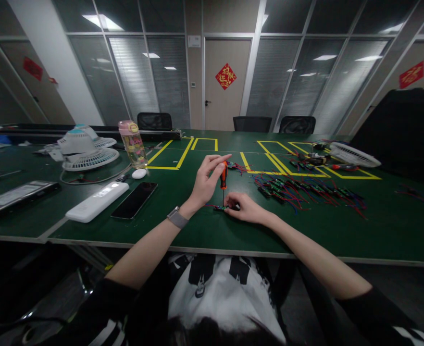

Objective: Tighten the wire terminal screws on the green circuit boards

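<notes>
My left hand (205, 181) is closed round the top of an orange and black screwdriver (223, 175), which stands upright. The shaft points down at a small green circuit board (219, 208) with thin wires, lying on the green table. Low beside the shaft, my right hand (243, 207) pinches the right end of that board with thumb and fingers. Whether the screwdriver's tip touches a screw is too small to tell. Just behind the screwdriver lies another bundle of red and blue wires (238, 166).
Several wired boards (305, 188) lie in a row to the right, with a white fan part (354, 154) behind. On the left are a black phone (134, 201), a white power bank (97, 202), a pink-lidded bottle (133, 144) and white fans (85, 150). Yellow tape marks the table (193, 233).
</notes>
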The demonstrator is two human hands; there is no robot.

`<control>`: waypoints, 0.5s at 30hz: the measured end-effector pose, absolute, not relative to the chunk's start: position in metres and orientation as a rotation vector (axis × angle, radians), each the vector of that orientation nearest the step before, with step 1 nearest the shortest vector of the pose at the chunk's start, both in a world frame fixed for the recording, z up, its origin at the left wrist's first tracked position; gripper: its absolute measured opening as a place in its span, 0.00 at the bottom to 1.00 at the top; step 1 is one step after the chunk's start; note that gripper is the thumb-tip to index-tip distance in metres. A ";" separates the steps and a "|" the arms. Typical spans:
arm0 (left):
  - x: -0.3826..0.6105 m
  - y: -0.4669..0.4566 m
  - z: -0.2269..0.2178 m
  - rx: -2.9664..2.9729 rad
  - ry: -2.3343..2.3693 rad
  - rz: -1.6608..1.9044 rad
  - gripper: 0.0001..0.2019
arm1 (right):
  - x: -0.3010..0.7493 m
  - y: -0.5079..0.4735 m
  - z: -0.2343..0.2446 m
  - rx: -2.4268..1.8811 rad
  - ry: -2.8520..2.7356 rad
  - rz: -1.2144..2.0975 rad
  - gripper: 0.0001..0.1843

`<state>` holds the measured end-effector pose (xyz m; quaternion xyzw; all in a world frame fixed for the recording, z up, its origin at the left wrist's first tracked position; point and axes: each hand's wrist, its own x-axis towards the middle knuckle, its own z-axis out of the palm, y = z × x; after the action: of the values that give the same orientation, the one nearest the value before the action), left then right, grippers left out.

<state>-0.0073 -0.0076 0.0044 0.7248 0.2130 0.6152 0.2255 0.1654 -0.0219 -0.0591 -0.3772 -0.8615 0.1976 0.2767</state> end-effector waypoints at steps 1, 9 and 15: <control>-0.007 -0.008 0.005 1.995 0.560 1.669 0.15 | 0.165 -0.022 -0.059 -1.009 -2.315 0.531 0.04; -0.005 -0.008 0.003 1.991 0.620 1.731 0.13 | 0.165 -0.020 -0.061 -1.006 -2.318 0.529 0.04; -0.006 -0.007 0.003 1.980 0.497 1.621 0.16 | 0.166 -0.020 -0.061 -0.992 -2.313 0.544 0.05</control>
<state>-0.0061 -0.0067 0.0031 0.7326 0.1838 0.5998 0.2643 0.1662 -0.0196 -0.0615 -0.3697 -0.8625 0.2029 0.2796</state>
